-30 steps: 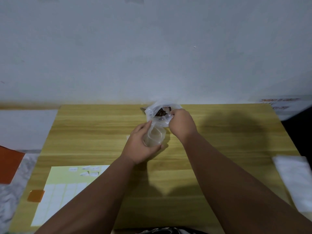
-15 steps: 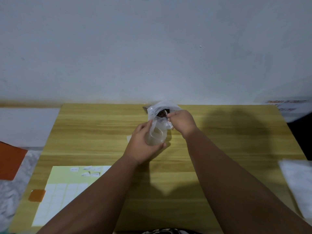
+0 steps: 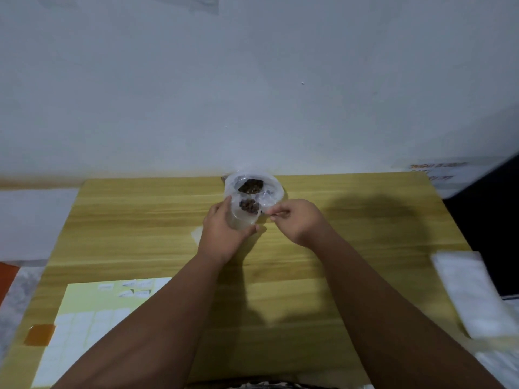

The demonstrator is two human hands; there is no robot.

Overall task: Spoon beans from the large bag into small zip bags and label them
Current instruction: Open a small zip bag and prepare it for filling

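The large clear bag (image 3: 269, 189) stands open at the table's far edge, with dark beans (image 3: 250, 186) showing inside. Just in front of it my left hand (image 3: 224, 234) is wrapped around a small clear zip bag (image 3: 241, 221), held upright with its mouth open. My right hand (image 3: 297, 220) is to the right of the small bag, fingers pinched on a thin spoon handle. A heap of beans (image 3: 248, 205) sits on the spoon right over the small bag's mouth. The spoon itself is barely visible.
A pale green label sheet (image 3: 84, 318) with white stickers lies at the near left, and an orange tab (image 3: 39, 334) lies beside it. A stack of white small bags (image 3: 471, 293) rests at the right edge. The wooden table (image 3: 351, 262) meets a white wall behind.
My right hand has come out of the large bag and drawn back to the right, bringing a spoonful of beans over the small bag. My left hand keeps its hold.
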